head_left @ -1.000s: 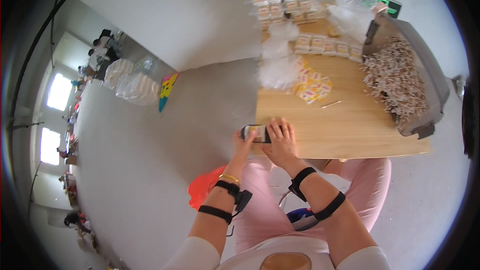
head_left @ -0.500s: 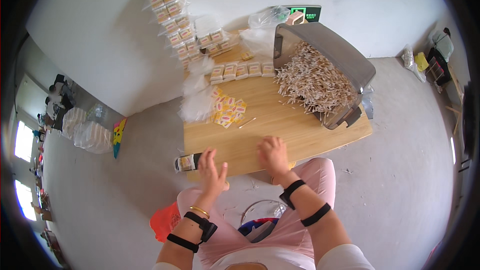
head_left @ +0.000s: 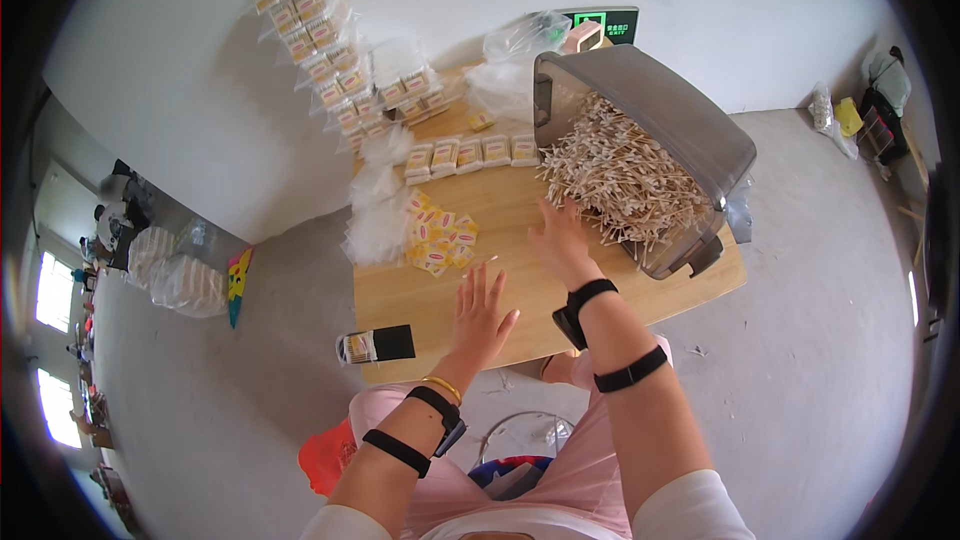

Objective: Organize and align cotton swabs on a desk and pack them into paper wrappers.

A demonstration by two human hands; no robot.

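Observation:
My left hand (head_left: 480,320) is over the table's front part, fingers spread and nothing in it. By its fingertips lies a single loose cotton swab (head_left: 491,259), partly hidden by the hand. My right hand (head_left: 562,242) reaches to the near edge of a heap of cotton swabs (head_left: 625,175), its fingers apart and holding nothing I can see. The heap spills from a grey plastic bin (head_left: 655,90) tipped on its side. At the front left edge sits a small clear pack of swabs (head_left: 357,348) against a black piece (head_left: 394,342).
Yellow and white printed cards (head_left: 440,237) lie beside clear plastic bags (head_left: 378,225) on the wooden table (head_left: 520,325). A row of filled swab packs (head_left: 470,155) stands behind them. More bagged packs (head_left: 315,40) rise in a tall stack at the back left.
My right hand has moved forward to the swab heap. My left hand has shifted right and forward, away from the black piece, with its fingers spreading.

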